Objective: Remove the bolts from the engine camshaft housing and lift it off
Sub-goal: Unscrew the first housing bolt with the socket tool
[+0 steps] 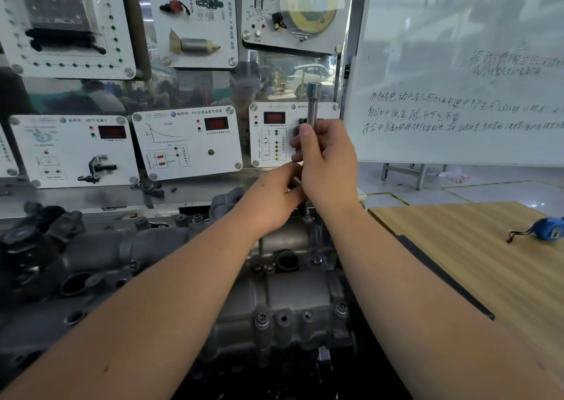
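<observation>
The grey metal camshaft housing (287, 295) lies on the bench below my arms, with bolts (341, 308) still seated in its flange. My right hand (328, 167) grips an upright silver socket tool (313, 103) whose upper end sticks out above my fingers. The tool's lower tip (305, 212) stands at the housing's far edge. My left hand (273, 198) sits just left of it, fingers curled around the lower shaft beneath my right hand; what they pinch is hidden.
A display board with sensor panels (186, 141) stands right behind the engine. A whiteboard (457, 79) is at the right. A wooden table (476, 256) with a blue tape measure (546, 230) lies to the right of the housing.
</observation>
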Motion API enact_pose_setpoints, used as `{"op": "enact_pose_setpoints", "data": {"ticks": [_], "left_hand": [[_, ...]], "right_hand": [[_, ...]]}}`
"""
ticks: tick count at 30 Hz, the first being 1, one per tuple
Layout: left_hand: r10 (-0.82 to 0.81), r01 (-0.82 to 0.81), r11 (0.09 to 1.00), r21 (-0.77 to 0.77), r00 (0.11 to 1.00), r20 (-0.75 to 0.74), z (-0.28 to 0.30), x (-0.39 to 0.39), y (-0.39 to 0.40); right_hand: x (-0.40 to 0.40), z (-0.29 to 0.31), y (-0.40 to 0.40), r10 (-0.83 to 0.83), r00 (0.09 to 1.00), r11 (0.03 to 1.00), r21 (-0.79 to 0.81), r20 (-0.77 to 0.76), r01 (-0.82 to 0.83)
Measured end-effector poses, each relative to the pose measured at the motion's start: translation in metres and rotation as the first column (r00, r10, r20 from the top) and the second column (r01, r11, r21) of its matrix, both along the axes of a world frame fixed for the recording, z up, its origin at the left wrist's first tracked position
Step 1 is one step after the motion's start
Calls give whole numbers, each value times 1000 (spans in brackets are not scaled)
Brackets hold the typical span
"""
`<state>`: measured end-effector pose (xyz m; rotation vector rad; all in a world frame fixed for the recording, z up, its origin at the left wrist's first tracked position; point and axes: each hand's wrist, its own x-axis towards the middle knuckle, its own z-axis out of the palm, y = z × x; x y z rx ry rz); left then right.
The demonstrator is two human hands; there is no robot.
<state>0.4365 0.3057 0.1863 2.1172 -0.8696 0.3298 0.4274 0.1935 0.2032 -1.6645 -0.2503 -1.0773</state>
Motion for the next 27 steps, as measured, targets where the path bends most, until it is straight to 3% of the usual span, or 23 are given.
{"op": "enact_pose_setpoints", "data": {"ticks": [27], "left_hand": [[19,-18,998,58,1000,-18,4,-3,-1]], "right_hand": [[2,0,1,16,1000,1000,27,-14,-15]]}}
